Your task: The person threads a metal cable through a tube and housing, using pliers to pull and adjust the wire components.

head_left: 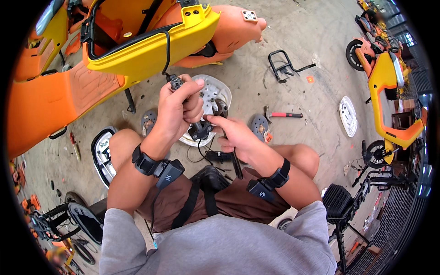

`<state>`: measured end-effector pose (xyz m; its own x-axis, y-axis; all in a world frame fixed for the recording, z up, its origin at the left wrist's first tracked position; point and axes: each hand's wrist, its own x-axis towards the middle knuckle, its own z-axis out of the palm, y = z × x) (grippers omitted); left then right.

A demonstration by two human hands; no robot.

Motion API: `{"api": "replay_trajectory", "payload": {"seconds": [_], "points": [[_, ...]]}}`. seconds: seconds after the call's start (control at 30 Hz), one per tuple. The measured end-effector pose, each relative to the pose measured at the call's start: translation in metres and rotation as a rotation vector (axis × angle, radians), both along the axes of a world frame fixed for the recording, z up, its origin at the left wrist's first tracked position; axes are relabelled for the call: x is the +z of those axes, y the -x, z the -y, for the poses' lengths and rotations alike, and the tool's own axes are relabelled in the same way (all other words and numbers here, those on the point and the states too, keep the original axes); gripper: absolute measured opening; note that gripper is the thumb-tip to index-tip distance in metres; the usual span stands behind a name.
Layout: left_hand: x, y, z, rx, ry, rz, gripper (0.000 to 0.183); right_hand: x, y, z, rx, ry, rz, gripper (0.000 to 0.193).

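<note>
Concrete floor (pixel 305 142); yellow compartment (pixel 137 59) open; left grip (pixel 178 104) clasps metal rod (pixel 197 125), right grip (pixel 239 136) wrench (pixel 236 160).

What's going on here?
A person works with both hands in front of a yellow-and-orange scooter. The left hand grips a metal shaft with a black fitting at its lower end. The right hand holds a dark wrench. Beneath lies a white panel; a red-handled hammer lies to the right.

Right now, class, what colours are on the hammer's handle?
The hammer handle is red and black; it shows best in the head view.
</note>
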<state>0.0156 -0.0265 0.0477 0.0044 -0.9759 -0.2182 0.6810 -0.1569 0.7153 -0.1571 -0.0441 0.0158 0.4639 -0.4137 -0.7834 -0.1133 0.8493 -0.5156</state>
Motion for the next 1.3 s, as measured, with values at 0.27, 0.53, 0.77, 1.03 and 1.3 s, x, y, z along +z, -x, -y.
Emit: {"api": "replay_trajectory", "payload": {"seconds": [0.27,0.53,0.77,1.03,1.3], "points": [[0.001,0.011,-0.004,0.065,0.079,0.131,0.032,0.0,0.001,-0.002,0.048,-0.131,0.124,0.045],[-0.006,0.018,-0.014,0.028,0.237,0.681,0.028,-0.015,0.001,-0.008,0.069,-0.094,0.059,0.053],[-0.008,0.02,-0.021,0.008,0.276,0.824,0.026,-0.013,0.002,-0.01,0.073,-0.022,0.199,0.032],[-0.012,0.022,-0.023,0.022,0.413,0.939,0.026,-0.029,0.003,-0.009,-0.056,0.001,0.159,0.028],[-0.009,0.024,-0.024,0.03,0.441,0.905,0.024,-0.028,0.006,-0.01,-0.08,0.044,0.137,0.024]]}}
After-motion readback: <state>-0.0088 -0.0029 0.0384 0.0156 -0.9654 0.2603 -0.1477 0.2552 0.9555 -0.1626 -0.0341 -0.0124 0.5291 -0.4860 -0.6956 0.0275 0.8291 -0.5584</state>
